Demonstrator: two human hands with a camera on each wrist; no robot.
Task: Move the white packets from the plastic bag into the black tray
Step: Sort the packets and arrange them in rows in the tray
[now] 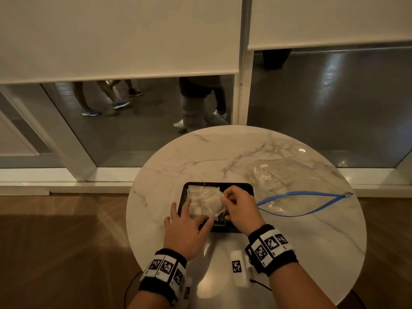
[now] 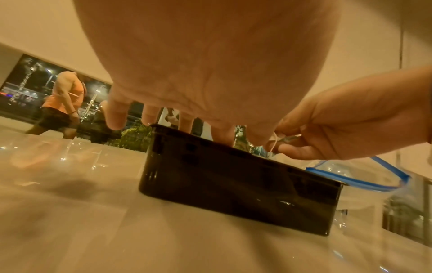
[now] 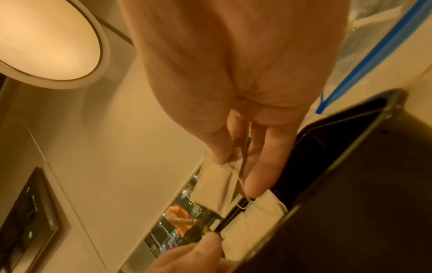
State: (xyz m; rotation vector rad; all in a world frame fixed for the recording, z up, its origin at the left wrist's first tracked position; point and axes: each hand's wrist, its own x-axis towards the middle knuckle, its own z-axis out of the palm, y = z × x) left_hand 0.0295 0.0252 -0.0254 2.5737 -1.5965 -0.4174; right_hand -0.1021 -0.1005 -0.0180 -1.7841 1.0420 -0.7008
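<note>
Round marble table (image 1: pixel 223 152) carries black tray (image 1: pixel 249 188) and plastic bag (image 1: pixel 301 175).

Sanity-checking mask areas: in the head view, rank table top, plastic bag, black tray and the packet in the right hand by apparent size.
1. Table top
2. Plastic bag
3. Black tray, partly covered by both hands, so its margin under the bag is unsure
4. Packet pinched by the right hand

Packet count in black tray (image 1: pixel 249 188) unreadable: white packets (image 1: pixel 201 200) overlap, partly under left hand (image 1: pixel 187 230) and right hand (image 1: pixel 239 210). Right wrist view blurred. Table (image 1: pixel 312 241) near edge cut off below.
</note>
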